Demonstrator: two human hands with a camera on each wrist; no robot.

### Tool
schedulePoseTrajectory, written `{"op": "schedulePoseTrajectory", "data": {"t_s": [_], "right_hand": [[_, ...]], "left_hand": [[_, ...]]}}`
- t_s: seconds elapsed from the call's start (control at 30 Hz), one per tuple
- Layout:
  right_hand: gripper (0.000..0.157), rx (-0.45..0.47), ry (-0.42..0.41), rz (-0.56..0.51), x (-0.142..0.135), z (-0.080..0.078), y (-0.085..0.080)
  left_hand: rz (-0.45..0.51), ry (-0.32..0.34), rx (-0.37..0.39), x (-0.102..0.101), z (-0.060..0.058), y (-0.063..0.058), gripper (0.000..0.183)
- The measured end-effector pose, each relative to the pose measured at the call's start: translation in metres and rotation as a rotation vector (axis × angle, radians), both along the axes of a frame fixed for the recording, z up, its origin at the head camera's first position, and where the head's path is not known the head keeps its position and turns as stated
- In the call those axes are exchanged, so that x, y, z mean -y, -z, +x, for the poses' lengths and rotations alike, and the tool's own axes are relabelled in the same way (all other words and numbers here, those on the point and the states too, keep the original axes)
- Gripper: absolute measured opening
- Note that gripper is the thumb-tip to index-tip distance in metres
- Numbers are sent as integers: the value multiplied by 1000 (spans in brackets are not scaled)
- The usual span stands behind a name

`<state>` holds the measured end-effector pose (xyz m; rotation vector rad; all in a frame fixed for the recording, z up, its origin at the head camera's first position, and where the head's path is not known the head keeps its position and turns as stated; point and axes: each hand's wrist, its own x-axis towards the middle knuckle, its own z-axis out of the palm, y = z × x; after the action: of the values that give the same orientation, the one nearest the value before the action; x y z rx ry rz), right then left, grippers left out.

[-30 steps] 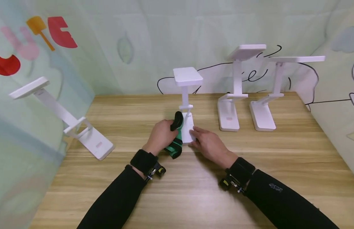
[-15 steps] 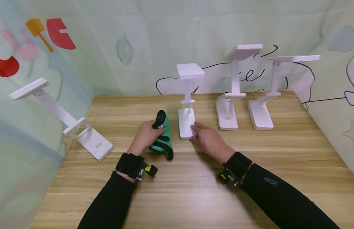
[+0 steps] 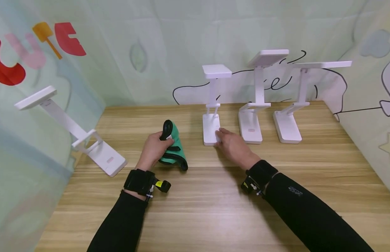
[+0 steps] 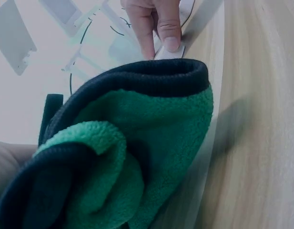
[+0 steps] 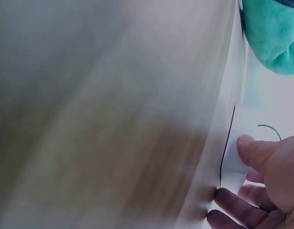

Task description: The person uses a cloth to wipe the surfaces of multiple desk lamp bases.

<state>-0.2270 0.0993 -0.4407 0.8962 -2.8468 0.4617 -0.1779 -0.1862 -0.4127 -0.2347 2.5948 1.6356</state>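
A green cloth (image 3: 176, 148) with black edging is bunched in my left hand (image 3: 153, 148), which pinches it between thumb and fingers over the table. In the left wrist view the folded cloth (image 4: 151, 124) fills the middle and hides most of that hand. My right hand (image 3: 234, 147) grips the front right corner of a white desk lamp's base. This desk lamp (image 3: 211, 129) stands upright, its flat head raised at the back. From the right wrist, the thumb lies on top of the lamp base (image 5: 239, 143), with the other fingers at its side.
Two more white desk lamps, a near one (image 3: 251, 127) and a far one (image 3: 287, 127), stand to the right of the held lamp. Another white lamp (image 3: 106, 157) stands angled at the left edge of the wooden table (image 3: 201, 210). A printed curtain (image 3: 169, 45) hangs behind.
The cloth has come away from the lamp and moved left with my left hand. My right hand has slid the lamp back and to the right, closer to the other two.
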Motion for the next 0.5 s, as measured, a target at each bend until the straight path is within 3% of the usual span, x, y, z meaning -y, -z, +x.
{"op": "schedulePoseTrajectory", "data": {"t_s": [0.37,0.5], "right_hand": [[47,44,41,5,2,-12,-1],[55,65,65,0,2,-10,0]], "left_hand": [[-13,16,2,-9,1,2,18],[7,9,-4,-11,1,3,19]]}}
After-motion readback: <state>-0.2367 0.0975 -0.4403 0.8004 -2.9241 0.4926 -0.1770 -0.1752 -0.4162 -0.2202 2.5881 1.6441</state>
